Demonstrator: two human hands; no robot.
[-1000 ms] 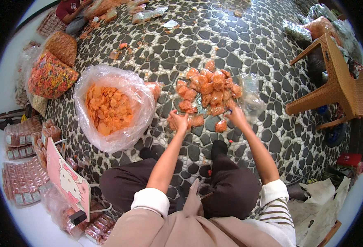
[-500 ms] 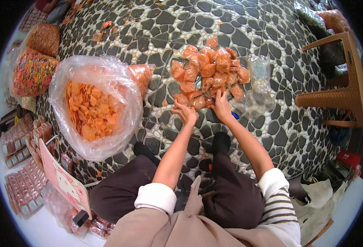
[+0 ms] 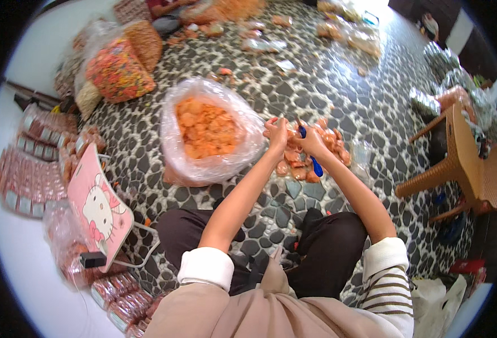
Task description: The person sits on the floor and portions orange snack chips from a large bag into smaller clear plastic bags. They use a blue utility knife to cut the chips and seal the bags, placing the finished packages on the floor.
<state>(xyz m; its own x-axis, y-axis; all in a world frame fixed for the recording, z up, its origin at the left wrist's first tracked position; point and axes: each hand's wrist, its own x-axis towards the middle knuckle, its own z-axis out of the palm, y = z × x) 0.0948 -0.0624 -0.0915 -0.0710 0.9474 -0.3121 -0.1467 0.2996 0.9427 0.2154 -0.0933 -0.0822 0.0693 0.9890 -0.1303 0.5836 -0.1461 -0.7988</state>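
On the patterned stone floor, small clear packets of orange chips point(image 3: 336, 141) lie in a heap in front of me. My left hand point(image 3: 278, 135) is raised at the heap's left side, fingers bent together; whatever they grip is too small to make out. Close beside it, my right hand point(image 3: 313, 142) is closed on a blue-handled tool point(image 3: 317, 167), its blue parts showing on both sides of the hand and its exact kind unclear. Left of my hands stands a large open clear plastic bag point(image 3: 172, 135) filled with loose orange chips point(image 3: 209, 132).
A pink folding table point(image 3: 99, 205) stands at my left, near stacked packets point(image 3: 48, 180) and a bag of colourful snacks point(image 3: 119, 70). A brown plastic chair point(image 3: 457, 163) is at the right. Another person point(image 3: 164, 8) sits far left beside more orange chips.
My view has tilted up, showing more floor ahead. Both hands have left the heap's near edge and come close together above it. My left fingers, spread before, are now drawn together.
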